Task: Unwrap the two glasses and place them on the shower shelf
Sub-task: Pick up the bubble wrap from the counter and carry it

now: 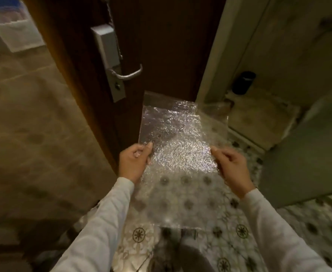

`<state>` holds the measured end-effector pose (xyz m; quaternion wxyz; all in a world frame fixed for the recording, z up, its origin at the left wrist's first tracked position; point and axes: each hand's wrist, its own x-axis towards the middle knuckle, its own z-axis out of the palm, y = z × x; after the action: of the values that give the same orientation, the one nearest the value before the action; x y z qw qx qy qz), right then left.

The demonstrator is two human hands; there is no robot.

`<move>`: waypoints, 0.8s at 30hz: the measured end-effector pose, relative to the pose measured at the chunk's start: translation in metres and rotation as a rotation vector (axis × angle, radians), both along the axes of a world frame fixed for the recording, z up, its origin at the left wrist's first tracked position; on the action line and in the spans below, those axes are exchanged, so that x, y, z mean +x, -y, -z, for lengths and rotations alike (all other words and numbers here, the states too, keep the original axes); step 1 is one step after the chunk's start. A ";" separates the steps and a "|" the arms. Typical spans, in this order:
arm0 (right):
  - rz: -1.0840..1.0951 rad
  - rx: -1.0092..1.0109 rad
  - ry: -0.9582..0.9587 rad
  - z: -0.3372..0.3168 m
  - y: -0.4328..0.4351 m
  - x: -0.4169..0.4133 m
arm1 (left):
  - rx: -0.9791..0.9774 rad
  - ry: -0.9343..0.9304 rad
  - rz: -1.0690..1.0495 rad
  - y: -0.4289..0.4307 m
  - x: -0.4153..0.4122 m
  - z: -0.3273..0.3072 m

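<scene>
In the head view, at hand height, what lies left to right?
Tiled wall → dark wooden door edge → left hand → bubble wrap sheet, held at both sides → right hand → patterned floor tiles.

A sheet of clear bubble wrap [180,160] is spread out flat in mid-air, above a patterned tile floor. It is roughly rectangular, crinkled, and glints with light across its middle and far part. The floor pattern shows through its near, lower part. Its far edge carries a smooth clear strip and reaches up in front of a dark wooden door. The left hand [134,161] pinches its left edge and the right hand [232,169] pinches its right edge, holding it taut between them. No glass can be made out inside the wrap.
</scene>
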<state>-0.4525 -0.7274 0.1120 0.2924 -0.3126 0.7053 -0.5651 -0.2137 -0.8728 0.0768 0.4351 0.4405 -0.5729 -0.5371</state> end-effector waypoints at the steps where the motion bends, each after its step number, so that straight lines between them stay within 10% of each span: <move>1: 0.013 -0.006 0.012 0.002 -0.003 -0.008 | 0.006 -0.006 0.017 0.003 -0.010 0.001; 24: 0.358 -0.067 0.072 0.005 0.012 -0.311 | 0.133 0.037 0.528 0.113 -0.353 -0.015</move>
<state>-0.7635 -0.7399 0.1069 0.2020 -0.1712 0.7195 -0.6421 -0.5668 -0.9855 0.0918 0.2394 0.3131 -0.6391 -0.6605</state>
